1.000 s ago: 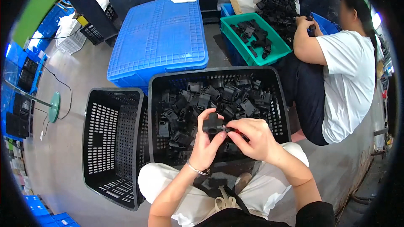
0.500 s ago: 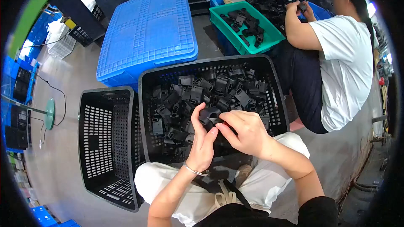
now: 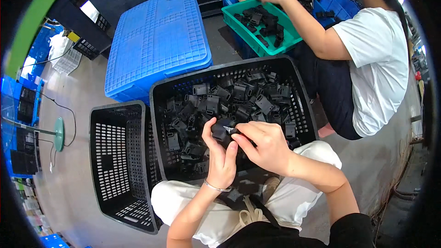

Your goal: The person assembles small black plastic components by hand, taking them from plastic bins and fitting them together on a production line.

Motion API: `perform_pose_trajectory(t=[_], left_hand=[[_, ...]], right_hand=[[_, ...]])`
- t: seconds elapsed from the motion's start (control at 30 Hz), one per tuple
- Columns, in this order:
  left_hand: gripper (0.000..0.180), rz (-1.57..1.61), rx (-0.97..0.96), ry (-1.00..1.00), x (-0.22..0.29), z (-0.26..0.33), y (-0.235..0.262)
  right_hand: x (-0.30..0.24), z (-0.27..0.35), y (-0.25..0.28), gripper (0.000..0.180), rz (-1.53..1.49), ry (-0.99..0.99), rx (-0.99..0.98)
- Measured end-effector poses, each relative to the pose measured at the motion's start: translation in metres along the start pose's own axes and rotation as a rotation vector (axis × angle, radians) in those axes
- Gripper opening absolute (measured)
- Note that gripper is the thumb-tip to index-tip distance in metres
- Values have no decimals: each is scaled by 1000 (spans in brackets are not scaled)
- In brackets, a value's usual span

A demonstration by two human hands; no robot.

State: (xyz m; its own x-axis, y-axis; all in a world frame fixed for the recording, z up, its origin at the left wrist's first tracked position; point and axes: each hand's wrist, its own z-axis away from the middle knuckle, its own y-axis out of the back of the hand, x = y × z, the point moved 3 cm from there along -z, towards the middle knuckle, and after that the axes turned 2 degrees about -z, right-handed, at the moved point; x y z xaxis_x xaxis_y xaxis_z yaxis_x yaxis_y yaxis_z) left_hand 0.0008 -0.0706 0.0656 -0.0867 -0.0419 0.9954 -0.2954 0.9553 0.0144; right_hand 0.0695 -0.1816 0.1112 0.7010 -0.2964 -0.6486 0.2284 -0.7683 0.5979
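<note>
We pinch a small black moulded plastic part (image 3: 223,130), blocky and ridged, between our left hand (image 3: 221,160) and right hand (image 3: 264,144), over the black slotted plastic crate (image 3: 158,124) of similar pieces.

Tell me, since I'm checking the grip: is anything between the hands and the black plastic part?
Nothing visible: the left hand and right hand both hold the black plastic part directly, above the black basket of similar parts.

Grey concrete floor (image 3: 82,92) is showing throughout. A blue plastic crate (image 3: 156,46) is standing at eleven o'clock; a green-based stand (image 3: 59,133) with trailing cable is sitting at nine o'clock.
</note>
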Motion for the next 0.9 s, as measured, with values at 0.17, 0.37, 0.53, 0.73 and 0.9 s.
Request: perform_pose_trajectory(t=[0.17,0.37,0.53,0.73,0.9], left_hand=[[62,-39,34,-56,5,-2,1],[68,-8,46,-93,-4,2,8],[74,-43,101,-152,-8,3,6],[83,-13,169,-281,-14,4,6],[69,-43,65,-130,-1,-6,11]], right_hand=[[-3,-3,2,13,2,93,-1],[-9,-3,3,15,-37,115,-6],[-11,1,2,14,-62,115,17],[-9,0,5,12,-155,45,47],[-3,-10,21,13,-147,34,-34]])
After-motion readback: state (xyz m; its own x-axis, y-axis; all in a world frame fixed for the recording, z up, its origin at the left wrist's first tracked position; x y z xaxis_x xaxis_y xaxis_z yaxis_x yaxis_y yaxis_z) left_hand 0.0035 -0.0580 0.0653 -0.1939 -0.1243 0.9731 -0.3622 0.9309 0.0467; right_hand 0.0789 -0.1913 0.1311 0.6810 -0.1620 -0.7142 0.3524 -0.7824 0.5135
